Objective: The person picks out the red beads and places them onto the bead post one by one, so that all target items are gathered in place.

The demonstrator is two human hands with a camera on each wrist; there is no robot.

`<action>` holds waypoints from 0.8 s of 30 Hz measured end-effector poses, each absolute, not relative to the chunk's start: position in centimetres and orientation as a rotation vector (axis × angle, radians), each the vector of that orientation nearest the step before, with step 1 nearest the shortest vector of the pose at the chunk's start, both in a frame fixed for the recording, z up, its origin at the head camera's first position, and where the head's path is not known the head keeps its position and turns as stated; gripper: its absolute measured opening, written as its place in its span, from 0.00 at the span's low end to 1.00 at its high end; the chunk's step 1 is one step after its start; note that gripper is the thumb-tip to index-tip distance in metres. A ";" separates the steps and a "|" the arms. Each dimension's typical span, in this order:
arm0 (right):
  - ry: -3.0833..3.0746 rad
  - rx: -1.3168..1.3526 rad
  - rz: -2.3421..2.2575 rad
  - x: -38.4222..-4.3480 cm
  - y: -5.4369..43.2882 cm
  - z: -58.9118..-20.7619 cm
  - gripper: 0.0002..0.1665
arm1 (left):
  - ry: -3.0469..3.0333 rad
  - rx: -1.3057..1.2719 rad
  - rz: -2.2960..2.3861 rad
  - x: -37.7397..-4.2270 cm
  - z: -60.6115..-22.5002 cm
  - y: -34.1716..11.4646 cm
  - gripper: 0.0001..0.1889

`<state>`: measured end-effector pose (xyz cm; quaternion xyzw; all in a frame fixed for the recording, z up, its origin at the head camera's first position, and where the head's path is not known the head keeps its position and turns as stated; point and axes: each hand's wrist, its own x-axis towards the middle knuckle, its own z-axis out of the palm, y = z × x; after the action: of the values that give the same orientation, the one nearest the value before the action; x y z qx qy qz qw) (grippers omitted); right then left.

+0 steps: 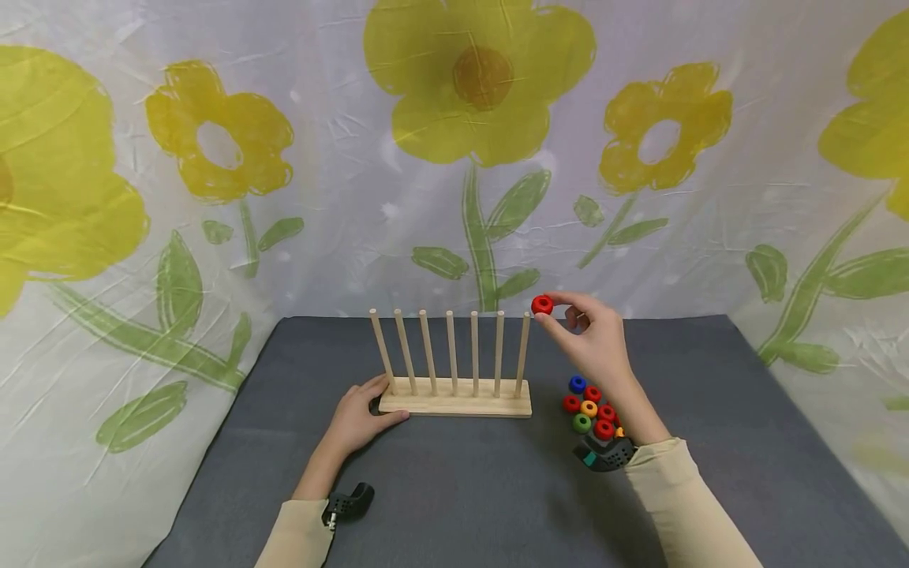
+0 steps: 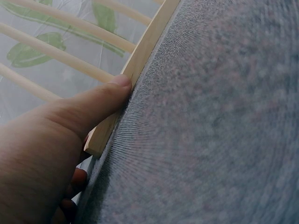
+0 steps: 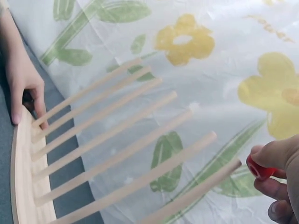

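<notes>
One pale wooden peg rack (image 1: 454,407): rectangular base bearing seven dowels (image 1: 452,355) in a single row. Rack taken as the dial's centre, twelve towards the flower-painted backdrop (image 1: 341,197) I stand facing.

One left hand (image 1: 360,414), nine o'clock: closed on the rack's end, thumb along the near edge, fingers behind.

One right hand (image 1: 595,335), between one and two o'clock, raised: thumb and forefinger pinching a red ring bead (image 1: 536,306), remaining fingers curled. The bead is held just beside the tip of the three-o'clock end dowel.

One cluster of loose ring beads (image 1: 601,414), three o'clock, on dark grey cloth (image 1: 469,489): one blue bead (image 1: 572,386), one green bead (image 1: 577,424), one orange-yellow bead (image 1: 583,408), four red beads (image 1: 599,432) in plain sight; further pieces partly hidden by the right wrist.

Two black wrist cameras: left (image 1: 348,502), eight o'clock; right (image 1: 604,454), four.

Two cream sleeves (image 1: 689,505), beyond the cameras.
</notes>
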<state>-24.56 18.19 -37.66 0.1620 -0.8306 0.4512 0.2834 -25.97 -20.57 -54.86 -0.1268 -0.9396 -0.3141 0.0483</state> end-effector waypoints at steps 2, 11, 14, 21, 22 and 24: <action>-2.226 0.435 1.214 -24.7 17.9 -37.6 0.20 | -2.865 -0.387 -0.957 -26.0 -54.8 -20.6 0.49; -2.233 0.456 1.217 -24.9 17.0 -37.8 0.18 | -2.868 -0.394 -0.956 -25.9 -54.8 -20.6 0.49; -2.233 0.459 1.212 -25.0 16.8 -37.7 0.18 | -2.862 -0.396 -0.964 -25.9 -54.7 -20.5 0.48; -2.234 0.482 1.190 -25.1 16.5 -37.8 0.17 | -2.867 -0.401 -0.953 -25.9 -54.7 -20.6 0.49; -2.234 0.485 1.187 -25.0 16.5 -37.8 0.17 | -2.867 -0.402 -0.953 -25.9 -54.7 -20.6 0.49; -2.237 0.490 1.186 -25.0 16.5 -38.0 0.17 | -2.867 -0.404 -0.953 -25.9 -54.6 -20.6 0.49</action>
<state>-24.99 16.54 -37.96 0.1827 -0.8334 0.4417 0.2774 -25.88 -20.62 -54.61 -0.1324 -0.9395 -0.3124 0.0466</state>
